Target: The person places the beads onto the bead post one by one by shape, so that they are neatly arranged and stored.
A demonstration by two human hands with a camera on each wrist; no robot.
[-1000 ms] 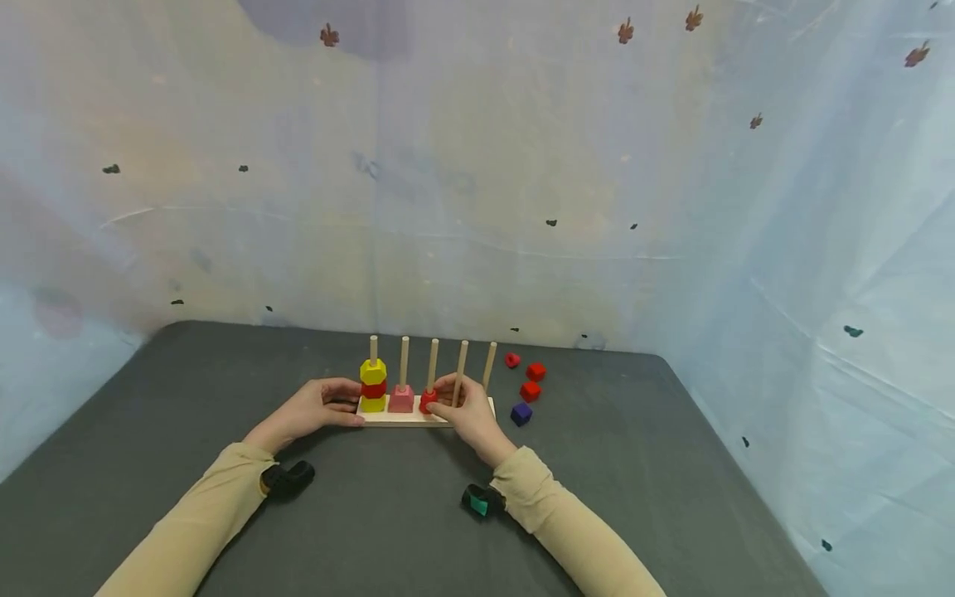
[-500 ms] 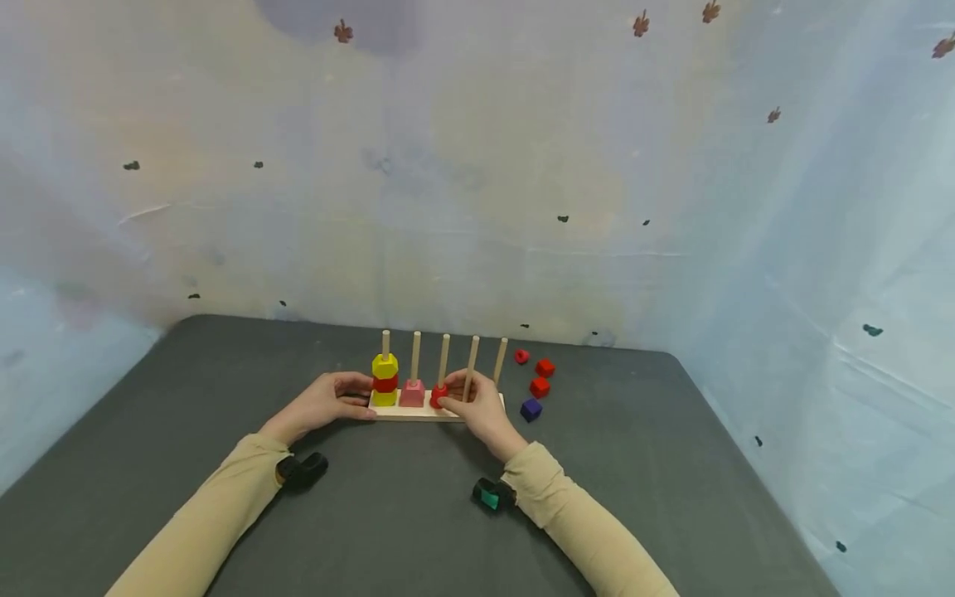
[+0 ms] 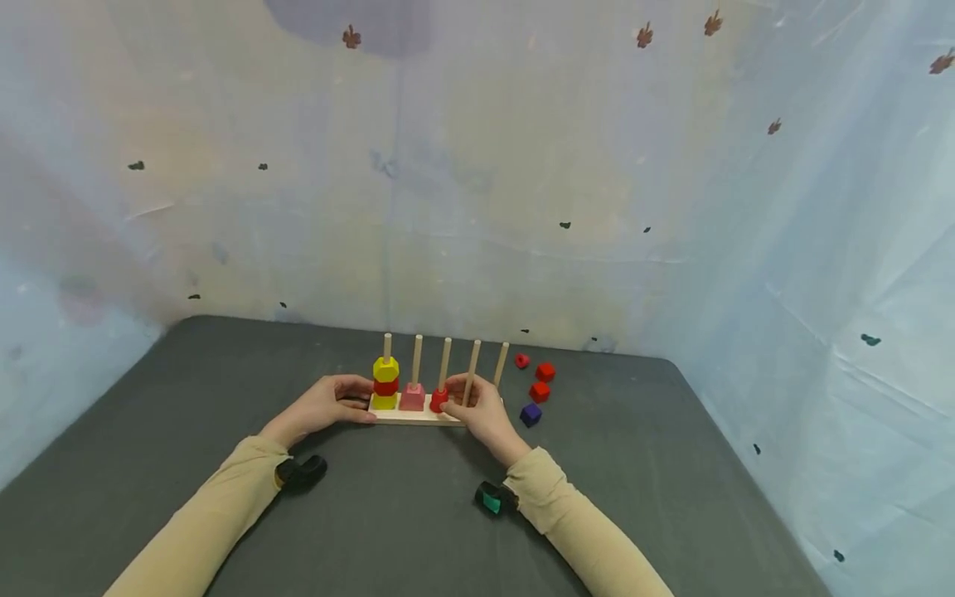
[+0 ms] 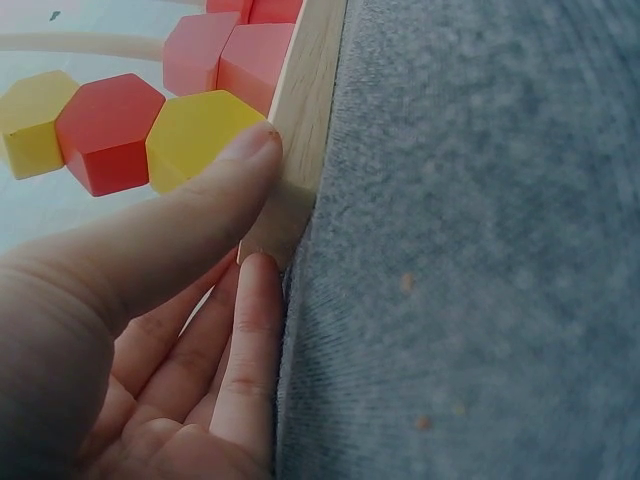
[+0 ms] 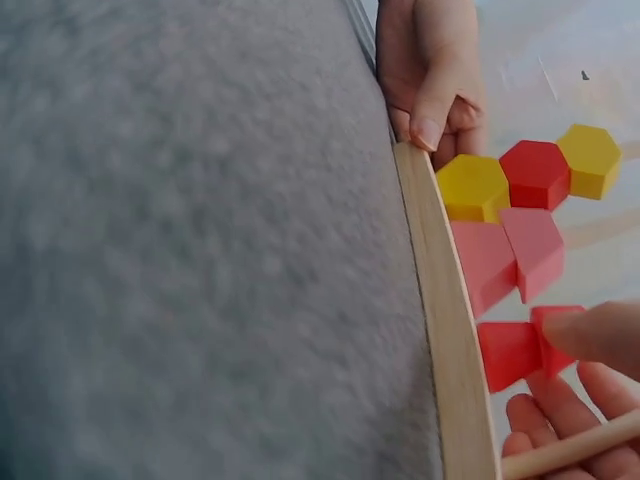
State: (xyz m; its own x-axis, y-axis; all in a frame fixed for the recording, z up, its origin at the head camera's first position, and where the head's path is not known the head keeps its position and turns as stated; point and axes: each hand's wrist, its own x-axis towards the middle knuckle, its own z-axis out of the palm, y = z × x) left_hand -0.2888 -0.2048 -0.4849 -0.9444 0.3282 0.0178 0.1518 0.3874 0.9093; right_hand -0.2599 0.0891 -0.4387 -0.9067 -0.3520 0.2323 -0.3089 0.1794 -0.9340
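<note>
Right hand [image 3: 485, 414] pinching stacked red pieces [image 3: 438, 402] low on middle peg [image 3: 445, 365], lol thumb's half covering them. Left hand [image 3: 319, 406] gripping wooden base [image 3: 418, 419] at its 9 o'clock end. Pink pieces [image 3: 412, 399] sitting at reds' 9 o'clock, yellow-red-yellow stack [image 3: 385, 385] beyond. Purple cube [image 3: 530, 414] lying on desk [image 3: 395, 514] at right hand's 3 o'clock, loose reds [image 3: 540, 392] around 2.
</note>
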